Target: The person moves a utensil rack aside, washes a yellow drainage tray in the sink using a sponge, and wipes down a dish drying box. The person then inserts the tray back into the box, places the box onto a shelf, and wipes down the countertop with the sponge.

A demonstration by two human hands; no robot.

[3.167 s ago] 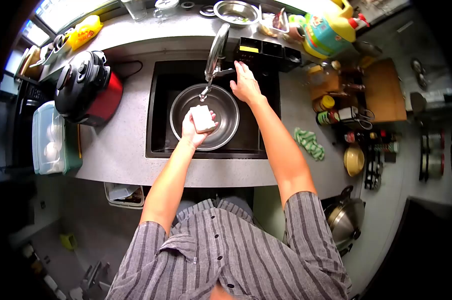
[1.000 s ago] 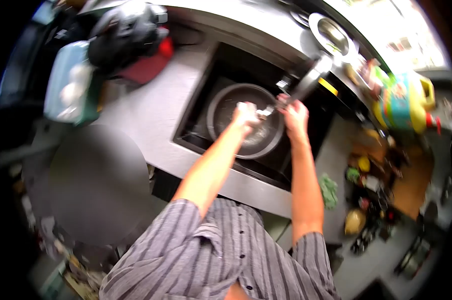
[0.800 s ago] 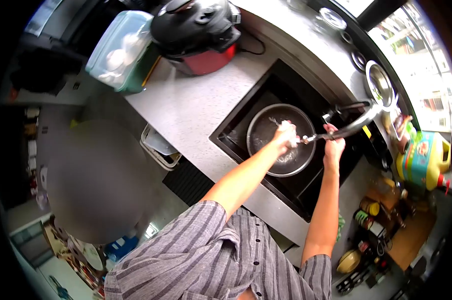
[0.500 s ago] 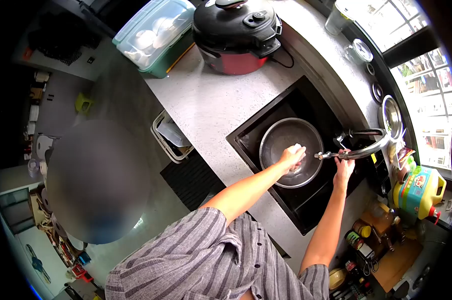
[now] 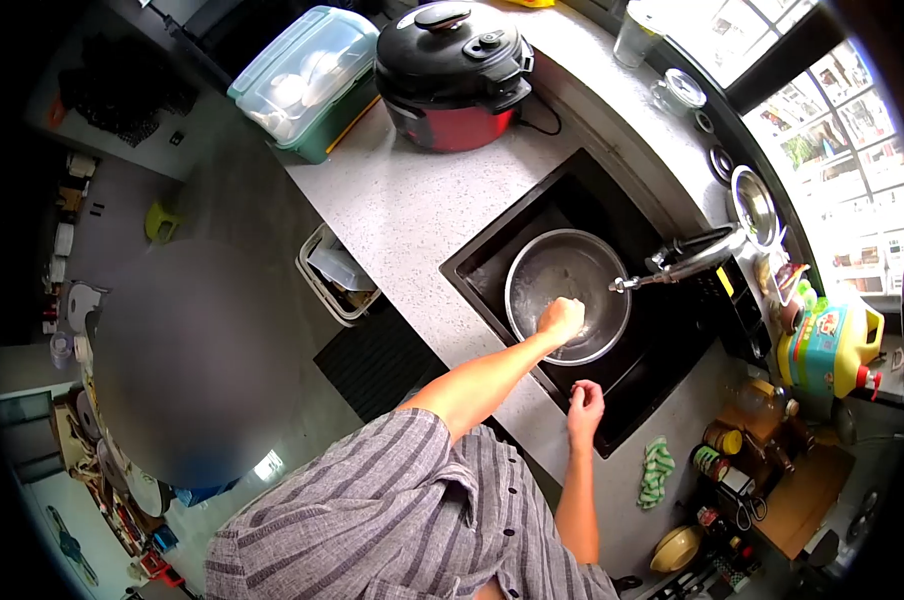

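My left hand (image 5: 562, 318) is closed in a fist, back up, over the lower part of a round metal bowl (image 5: 619, 330). What it holds, if anything, is hidden. The bowl stands in the black sink (image 5: 662, 385) with a little liquid in it. At the sink's front edge, apart from the bowl, my right hand (image 5: 586, 400) has its fingers curled in, with nothing visible in them. A chrome faucet (image 5: 672, 272) reaches over the bowl's right rim, and no water stream shows.
Left of the sink stand a red and black cooker (image 5: 452, 80) and a lidded green box (image 5: 312, 80). A green striped cloth (image 5: 656, 472) lies right of the sink, near bottles and scissors (image 5: 747, 512). A yellow jug (image 5: 832, 345) is farther right. A blurred grey round area covers the left.
My right hand has left the faucet and come back to the sink's front edge. My left hand, palm up with a white block earlier, is now a fist. The view has turned.
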